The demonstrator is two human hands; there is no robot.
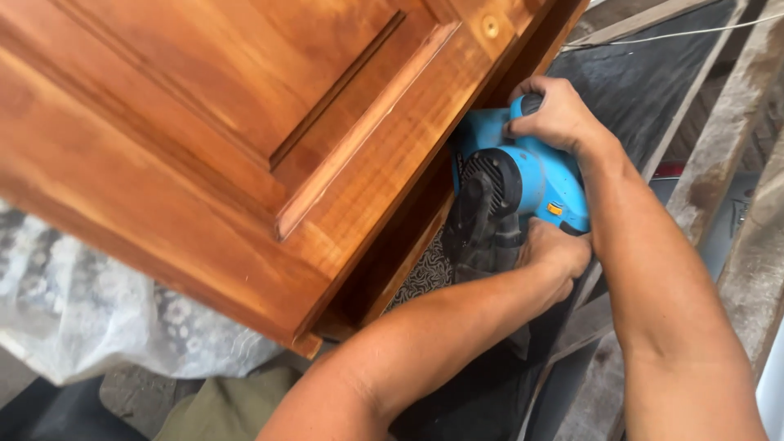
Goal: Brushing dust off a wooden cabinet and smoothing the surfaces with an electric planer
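Sander, blue, presses the door edge; my right hand wraps its 12 o'clock knob, left hand fisted on its 6 o'clock grip.

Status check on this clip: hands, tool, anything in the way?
Left hand and right hand both gripping blue power sander. Sander against edge of wooden door. Nothing seen blocking.

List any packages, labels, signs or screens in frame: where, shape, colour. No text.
Small tab or label: on the blue power sander's housing by the right forearm, a little orange-yellow rectangle; whether it is a sticker or a switch is unclear.
No packages, signs or screens in view.
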